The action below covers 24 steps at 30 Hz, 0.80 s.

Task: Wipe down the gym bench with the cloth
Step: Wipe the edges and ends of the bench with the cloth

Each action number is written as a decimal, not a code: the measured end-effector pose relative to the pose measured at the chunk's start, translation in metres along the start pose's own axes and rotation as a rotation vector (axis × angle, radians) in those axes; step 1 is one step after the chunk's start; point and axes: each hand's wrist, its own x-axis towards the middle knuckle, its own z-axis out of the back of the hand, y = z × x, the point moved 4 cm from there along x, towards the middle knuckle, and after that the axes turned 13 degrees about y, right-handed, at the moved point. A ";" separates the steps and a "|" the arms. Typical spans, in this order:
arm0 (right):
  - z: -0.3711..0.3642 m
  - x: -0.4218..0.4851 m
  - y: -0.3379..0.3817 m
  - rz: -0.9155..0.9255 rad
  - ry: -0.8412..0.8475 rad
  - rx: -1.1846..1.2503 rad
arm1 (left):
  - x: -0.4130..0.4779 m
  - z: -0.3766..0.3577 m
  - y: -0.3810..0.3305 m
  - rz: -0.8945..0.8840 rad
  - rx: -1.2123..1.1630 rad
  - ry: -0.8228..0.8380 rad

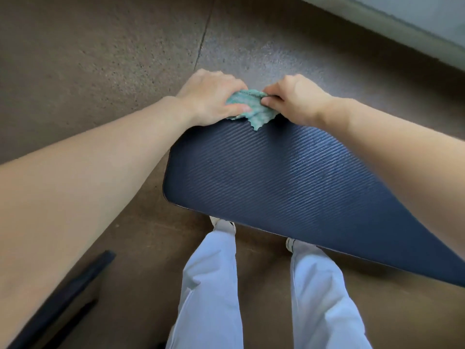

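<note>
- At the far edge of the gym bench [289, 182], seen from the head camera, both hands meet on the cloth [251, 107].
- Left hand [208, 96] presses the bunched teal cloth onto the pad, fingers curled over it; right hand [294, 99] pinches its other edge between thumb and fingers.
- Judging by this, the cloth is being gathered or refolded at the bench end, a pause within wiping.
- Next likely calls for flattening it and drawing it along the ribbed navy pad toward the person.
- Surroundings: speckled brown floor [100, 59], a dark bar [65, 298] lower left, pale trousers [211, 285] below the bench.
</note>
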 end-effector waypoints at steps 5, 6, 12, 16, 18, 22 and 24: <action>-0.017 -0.049 -0.058 -0.072 -0.059 -0.001 | 0.033 -0.003 -0.060 0.016 0.081 0.180; -0.020 -0.058 -0.066 -0.079 -0.073 -0.017 | 0.038 -0.004 -0.071 0.008 0.086 0.198; -0.032 -0.117 -0.115 -0.246 -0.211 -0.004 | 0.060 -0.025 -0.145 -0.064 0.155 0.205; -0.026 -0.155 -0.151 -0.525 -0.222 0.110 | 0.073 -0.039 -0.190 -0.170 0.117 0.177; -0.027 -0.163 -0.163 -0.599 -0.153 0.153 | 0.078 -0.039 -0.199 -0.208 0.077 0.179; -0.027 -0.141 -0.147 -0.315 -0.090 0.368 | 0.081 -0.029 -0.181 -0.115 0.018 0.192; -0.034 -0.123 -0.134 -0.154 -0.068 0.474 | 0.082 -0.026 -0.171 -0.051 0.051 0.208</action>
